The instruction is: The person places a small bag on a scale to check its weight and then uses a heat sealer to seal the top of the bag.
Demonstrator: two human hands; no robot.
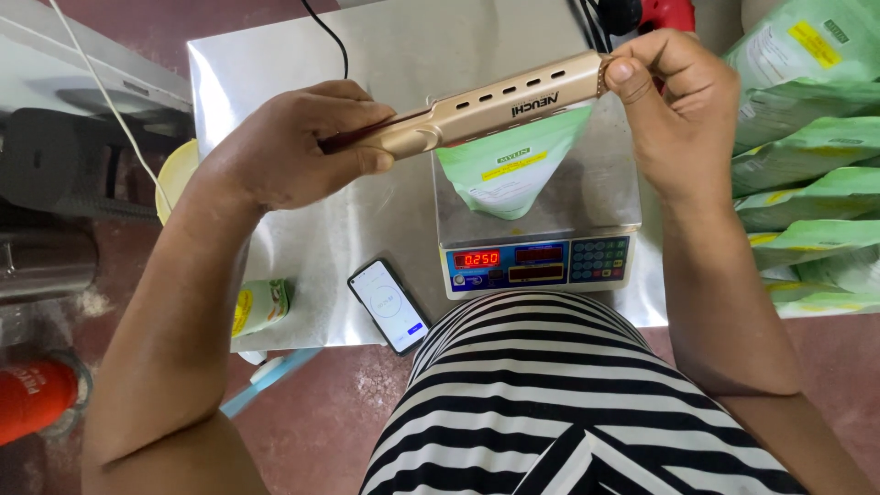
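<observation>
Gripping gold flat iron (495, 110) with your left hand (293, 147), right hand (678, 101) pinching its tip, clamped on green pouch (509, 174), on scale (536, 261).

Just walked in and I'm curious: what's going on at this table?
A person clamps a gold flat-iron sealer across the top of a green pouch standing on a digital scale. The left hand grips the handle; the right hand pinches the tip. A phone lies beside the scale, more green pouches piled at right.
</observation>
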